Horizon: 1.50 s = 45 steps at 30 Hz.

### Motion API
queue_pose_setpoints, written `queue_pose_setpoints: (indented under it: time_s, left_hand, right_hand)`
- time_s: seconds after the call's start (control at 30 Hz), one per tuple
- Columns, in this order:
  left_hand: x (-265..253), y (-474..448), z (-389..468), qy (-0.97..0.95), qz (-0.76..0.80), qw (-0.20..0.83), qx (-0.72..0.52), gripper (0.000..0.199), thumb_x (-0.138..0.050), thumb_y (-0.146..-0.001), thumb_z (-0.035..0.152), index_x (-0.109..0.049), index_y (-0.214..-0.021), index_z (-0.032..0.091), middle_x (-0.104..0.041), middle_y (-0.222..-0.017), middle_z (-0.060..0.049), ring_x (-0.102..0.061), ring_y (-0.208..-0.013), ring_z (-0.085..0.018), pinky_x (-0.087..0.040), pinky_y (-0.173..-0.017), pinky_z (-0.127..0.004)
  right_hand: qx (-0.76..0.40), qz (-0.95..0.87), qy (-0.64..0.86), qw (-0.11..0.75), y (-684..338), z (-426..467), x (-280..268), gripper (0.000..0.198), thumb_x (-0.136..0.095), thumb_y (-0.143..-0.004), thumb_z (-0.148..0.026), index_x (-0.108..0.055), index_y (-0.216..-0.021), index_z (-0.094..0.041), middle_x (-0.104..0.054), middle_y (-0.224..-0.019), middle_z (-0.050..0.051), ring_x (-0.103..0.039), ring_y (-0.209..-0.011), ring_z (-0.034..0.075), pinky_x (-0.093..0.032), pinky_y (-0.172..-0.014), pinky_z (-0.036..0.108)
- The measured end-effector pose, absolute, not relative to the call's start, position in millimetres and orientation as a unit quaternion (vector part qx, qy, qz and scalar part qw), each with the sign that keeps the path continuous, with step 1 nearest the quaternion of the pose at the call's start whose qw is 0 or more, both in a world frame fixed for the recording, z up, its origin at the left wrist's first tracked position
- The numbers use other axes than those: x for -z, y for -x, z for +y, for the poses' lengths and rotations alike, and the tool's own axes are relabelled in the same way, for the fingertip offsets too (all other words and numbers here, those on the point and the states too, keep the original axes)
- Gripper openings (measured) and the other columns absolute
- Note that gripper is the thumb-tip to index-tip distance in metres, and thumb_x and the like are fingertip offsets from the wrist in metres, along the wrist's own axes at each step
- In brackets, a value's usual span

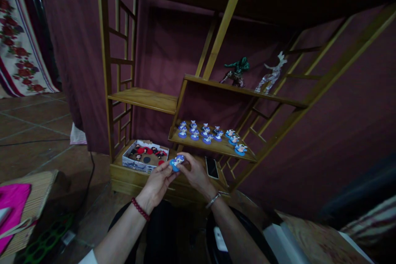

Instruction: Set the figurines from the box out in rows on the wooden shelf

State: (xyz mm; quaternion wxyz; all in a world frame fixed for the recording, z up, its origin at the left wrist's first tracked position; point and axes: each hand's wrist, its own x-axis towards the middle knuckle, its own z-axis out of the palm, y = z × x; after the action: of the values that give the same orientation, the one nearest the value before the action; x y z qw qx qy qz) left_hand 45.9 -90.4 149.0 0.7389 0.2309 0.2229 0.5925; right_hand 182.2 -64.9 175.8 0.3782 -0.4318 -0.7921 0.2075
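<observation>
I had the wooden shelving unit in front of me, backed by a maroon curtain, with bare tiled floor open to the left. Its upper left shelf stood bare right to its front edge. The top right shelf carried two statues, a green one and a clear one, both close to the lip. The lower shelf held roughly twelve small figurines on blue bases in rows, leaving bare wood along the front edge. On the base board sat one open box of dark and red pieces and one phone. My left hand and right hand met just before the box, both pinching one blue-based figurine between fingertips
</observation>
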Motion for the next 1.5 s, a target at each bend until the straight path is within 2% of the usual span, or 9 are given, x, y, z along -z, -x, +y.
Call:
queue_pose_setpoints:
  time_s: [0.2, 0.53, 0.73, 0.9, 1.07, 1.23, 1.5]
  left_hand:
    - [-139.7, -56.3, -82.7, -0.213, 0.249, 0.734, -0.595, 0.017, -0.06, -0.069, 0.007, -0.065, -0.085, 0.011, -0.065, -0.092, -0.008, -0.059, -0.083, -0.014, -0.042, -0.087, -0.031]
    - [-134.0, -79.8, -75.1, -0.207, 0.248, 0.742, -0.588, 0.019, -0.066, -0.062, 0.009, -0.065, -0.08, 0.013, -0.066, -0.083, -0.005, -0.058, -0.081, -0.014, -0.04, -0.087, -0.032]
    - [-128.5, -96.5, -72.4, -0.215, 0.246, 0.749, -0.577, 0.02, -0.068, -0.059, 0.011, -0.065, -0.078, 0.015, -0.066, -0.085, -0.005, -0.059, -0.084, -0.015, -0.04, -0.088, -0.032]
    - [-122.5, -113.2, -69.6, -0.206, 0.282, 0.754, -0.556, 0.015, -0.067, -0.062, 0.013, -0.063, -0.077, 0.015, -0.066, -0.086, -0.006, -0.06, -0.083, -0.016, -0.041, -0.086, -0.034]
    - [-135.5, -126.7, -71.7, -0.209, 0.308, 0.762, -0.53, 0.009, -0.061, -0.065, 0.007, -0.062, -0.071, 0.013, -0.066, -0.078, -0.006, -0.06, -0.077, -0.014, -0.042, -0.083, -0.033]
    - [-144.8, -130.9, -73.3, -0.227, 0.302, 0.765, -0.521, 0.012, -0.058, -0.064, 0.003, -0.063, -0.068, 0.013, -0.066, -0.075, -0.005, -0.06, -0.074, -0.013, -0.042, -0.084, -0.033]
    - [-145.6, -131.0, -71.9, -0.235, 0.304, 0.767, -0.514, 0.015, -0.056, -0.065, 0.003, -0.063, -0.073, 0.013, -0.066, -0.075, -0.005, -0.061, -0.073, -0.014, -0.043, -0.083, -0.035]
  right_hand:
    - [-0.208, -0.775, 0.444, 0.398, -191.4, -63.0, -167.0, 0.026, -0.055, -0.074, -0.025, -0.055, -0.1, -0.022, -0.063, -0.095, 0.001, -0.058, -0.085, 0.015, -0.045, -0.078, 0.028]
    - [-0.211, -0.758, 0.458, 0.414, -214.2, -55.8, -152.7, 0.033, -0.056, -0.074, -0.025, -0.054, -0.107, -0.025, -0.061, -0.102, 0.001, -0.057, -0.093, 0.015, -0.044, -0.083, 0.029]
    - [-0.203, -0.746, 0.47, 0.426, -228.8, -57.9, -147.4, 0.03, -0.055, -0.074, -0.023, -0.055, -0.104, -0.025, -0.062, -0.097, 0.001, -0.058, -0.087, 0.014, -0.045, -0.079, 0.027]
    - [-0.196, -0.739, 0.492, 0.416, -245.4, -61.4, -144.9, 0.028, -0.054, -0.073, -0.021, -0.056, -0.102, -0.023, -0.063, -0.096, 0.002, -0.058, -0.085, 0.014, -0.047, -0.077, 0.028]
    - [-0.186, -0.728, 0.506, 0.423, -262.7, -62.9, -143.5, 0.029, -0.055, -0.073, -0.022, -0.056, -0.101, -0.026, -0.063, -0.097, 0.001, -0.059, -0.085, 0.015, -0.048, -0.077, 0.03]
    - [-0.193, -0.712, 0.525, 0.423, -272.4, -62.0, -146.3, 0.029, -0.054, -0.073, -0.026, -0.055, -0.102, -0.024, -0.063, -0.093, 0.001, -0.06, -0.078, 0.014, -0.049, -0.073, 0.028]
    - [-0.178, -0.708, 0.532, 0.429, -276.3, -55.9, -148.0, 0.03, -0.054, -0.073, -0.027, -0.055, -0.103, -0.023, -0.063, -0.093, 0.001, -0.06, -0.081, 0.015, -0.048, -0.075, 0.029]
